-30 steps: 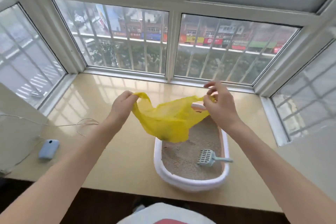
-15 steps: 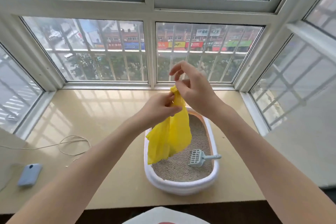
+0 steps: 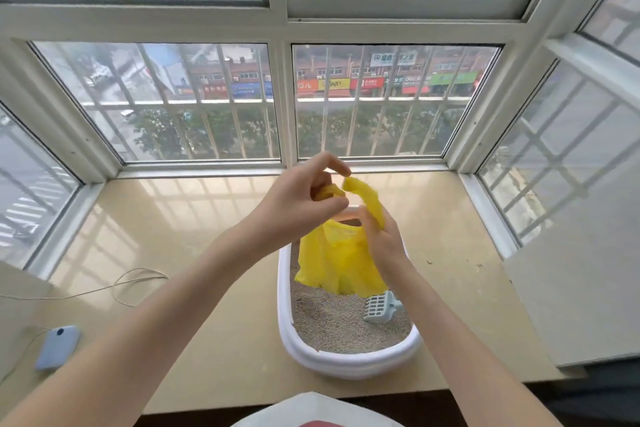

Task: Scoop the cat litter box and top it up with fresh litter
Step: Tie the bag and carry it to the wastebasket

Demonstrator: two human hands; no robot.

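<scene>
We hold the yellow bag in both grips, left hand pinching one handle, right hand the other; it hangs lengthwise over the litter box, scoop nearer our right.

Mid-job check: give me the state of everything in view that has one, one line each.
yellow bag: held up over the box by both hands, bunched, not spread open
left hand: pinches a bag handle
right hand: grips the other handle
litter box: on the sill, holds litter
scoop: lying in the litter, untouched
</scene>
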